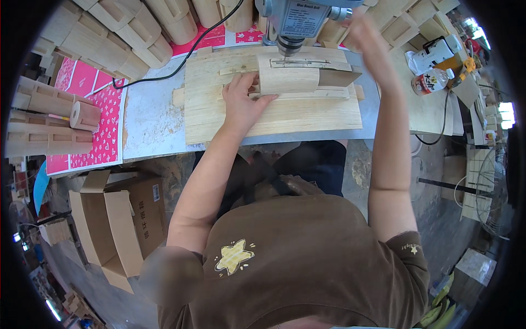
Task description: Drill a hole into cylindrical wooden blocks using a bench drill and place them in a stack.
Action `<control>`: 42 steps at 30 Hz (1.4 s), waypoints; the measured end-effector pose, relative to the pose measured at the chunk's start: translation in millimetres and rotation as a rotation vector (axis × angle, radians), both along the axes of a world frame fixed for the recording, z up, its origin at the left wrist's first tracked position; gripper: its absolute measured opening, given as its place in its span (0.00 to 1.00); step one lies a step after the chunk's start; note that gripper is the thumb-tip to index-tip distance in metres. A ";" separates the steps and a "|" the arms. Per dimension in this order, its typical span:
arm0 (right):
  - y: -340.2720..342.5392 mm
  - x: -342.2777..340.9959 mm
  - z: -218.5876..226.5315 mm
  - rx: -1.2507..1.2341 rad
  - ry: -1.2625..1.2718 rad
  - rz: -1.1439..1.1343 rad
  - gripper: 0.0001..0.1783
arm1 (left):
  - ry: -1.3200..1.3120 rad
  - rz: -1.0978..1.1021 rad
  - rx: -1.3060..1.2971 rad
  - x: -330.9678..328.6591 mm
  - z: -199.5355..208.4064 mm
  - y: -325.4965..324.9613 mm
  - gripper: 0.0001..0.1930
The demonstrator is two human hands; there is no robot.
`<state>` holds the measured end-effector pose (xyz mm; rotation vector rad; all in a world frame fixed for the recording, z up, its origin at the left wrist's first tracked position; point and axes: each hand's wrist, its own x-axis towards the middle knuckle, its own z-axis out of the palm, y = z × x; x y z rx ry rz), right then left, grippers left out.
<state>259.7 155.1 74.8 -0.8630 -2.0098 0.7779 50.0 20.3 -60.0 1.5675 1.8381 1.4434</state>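
Note:
My left hand (241, 101) is closed around the left end of a pale, curved wooden piece (290, 81), thumb along its near edge and fingers on the far side. A rectangular outline or recess runs along the top of that piece. Right above it is the chuck (289, 46) of a small blue-grey bench drill (304, 21). The piece lies between thin strips on a flat wooden board (219, 120). My right hand (362, 38) is raised at the drill's right side, near its metal knob (341, 14); motion smears its fingers, so its grip cannot be made out.
Similar wooden pieces (159, 52) stand stacked along the table's back and left, on pink patterned paper (104, 140). A black cable (189, 57) crosses behind the board. Right of it stands a labelled bottle (430, 82). An open cardboard box (139, 214) is on the floor at left.

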 end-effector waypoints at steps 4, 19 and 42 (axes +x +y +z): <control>-28.1 21.5 -60.6 0.392 -0.456 0.035 0.13 | -0.045 -0.008 0.002 -4.1 6.1 -1.3 0.22; -103.7 32.3 -50.0 0.387 -0.505 0.131 0.14 | -0.128 0.235 -0.213 -195.9 104.3 -133.5 0.21; -118.3 10.8 -49.1 0.356 -0.448 0.063 0.14 | 0.081 1.071 0.284 -279.4 45.7 -153.3 0.29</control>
